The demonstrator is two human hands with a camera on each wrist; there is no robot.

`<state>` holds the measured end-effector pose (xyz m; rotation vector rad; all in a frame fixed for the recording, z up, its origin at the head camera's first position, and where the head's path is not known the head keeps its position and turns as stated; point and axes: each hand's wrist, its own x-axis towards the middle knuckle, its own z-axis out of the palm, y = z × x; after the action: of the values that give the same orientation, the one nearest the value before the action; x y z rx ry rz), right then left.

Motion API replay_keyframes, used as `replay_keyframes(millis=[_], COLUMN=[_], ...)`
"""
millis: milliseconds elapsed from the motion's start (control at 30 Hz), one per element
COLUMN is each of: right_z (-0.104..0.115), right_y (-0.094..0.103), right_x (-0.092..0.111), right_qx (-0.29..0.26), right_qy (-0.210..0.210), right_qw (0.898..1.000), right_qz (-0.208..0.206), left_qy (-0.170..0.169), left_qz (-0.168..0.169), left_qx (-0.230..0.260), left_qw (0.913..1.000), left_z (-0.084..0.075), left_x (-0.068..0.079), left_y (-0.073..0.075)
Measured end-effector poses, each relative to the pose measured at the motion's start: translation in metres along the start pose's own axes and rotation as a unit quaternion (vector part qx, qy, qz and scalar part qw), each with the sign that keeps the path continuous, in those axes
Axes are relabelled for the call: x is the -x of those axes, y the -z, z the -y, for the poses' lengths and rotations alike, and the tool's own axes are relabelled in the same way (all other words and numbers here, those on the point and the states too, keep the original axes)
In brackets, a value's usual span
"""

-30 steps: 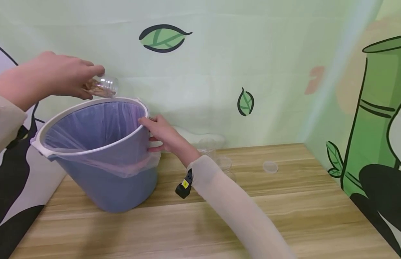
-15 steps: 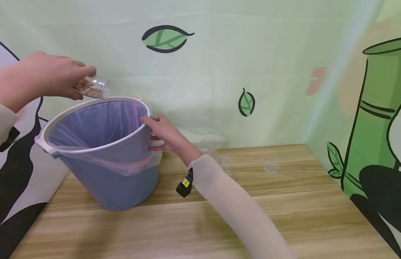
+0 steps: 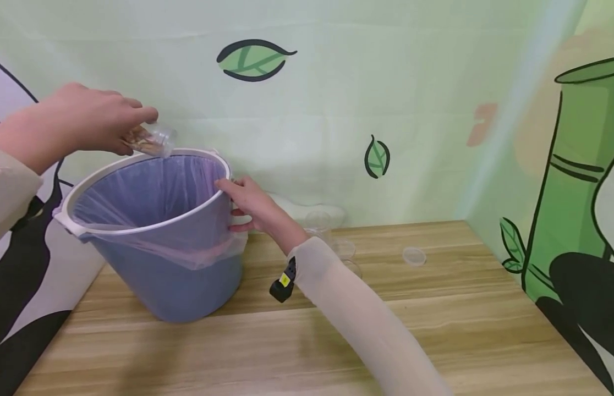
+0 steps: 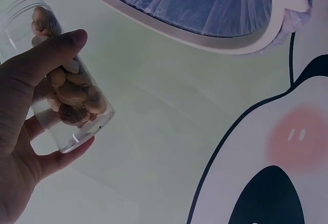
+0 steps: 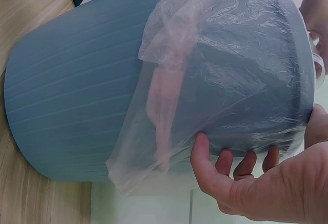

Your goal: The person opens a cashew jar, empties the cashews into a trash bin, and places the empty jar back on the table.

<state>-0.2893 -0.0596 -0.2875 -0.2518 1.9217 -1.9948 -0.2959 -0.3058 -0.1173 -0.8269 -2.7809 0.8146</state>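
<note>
My left hand (image 3: pixel 86 118) grips a small clear jar (image 3: pixel 160 141) without a lid, lying nearly sideways with its mouth tipped slightly down over the back rim of a blue bin (image 3: pixel 168 280). Brown, lumpy nut-like pieces (image 4: pixel 74 95) fill much of the jar in the left wrist view. A thin clear bag (image 3: pixel 153 181) lines the bin, its edge folded over the white rim. On the bin's right side, my right hand (image 3: pixel 252 203) holds the rim, thumb on top and fingers against the outer wall and bag (image 5: pixel 246 80).
Behind my right forearm stand several clear round containers (image 3: pixel 318 220) on the wooden table (image 3: pixel 307 346), partly hidden. A clear round lid (image 3: pixel 414 256) lies farther right. A printed green cloth wall (image 3: pixel 332 99) closes off the back, close behind the bin.
The left hand went a little left, then back right, and the jar's mouth now tips lower over the rim. The right hand keeps its hold on the bin.
</note>
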Motion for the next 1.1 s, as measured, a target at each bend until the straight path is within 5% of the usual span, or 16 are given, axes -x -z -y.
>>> replay_keyframes(millis=[1100], right_z=[0.0024], right_y=[0.0026], right_x=[-0.0031], right_qx=[0.002], right_qy=[-0.009], right_qw=[1.0], right_qz=[-0.014], left_qy=[-0.017], left_qz=[-0.008], left_qx=[-0.012], left_qw=[0.9998], left_z=[-0.0068], left_x=[-0.0091], left_y=[0.006])
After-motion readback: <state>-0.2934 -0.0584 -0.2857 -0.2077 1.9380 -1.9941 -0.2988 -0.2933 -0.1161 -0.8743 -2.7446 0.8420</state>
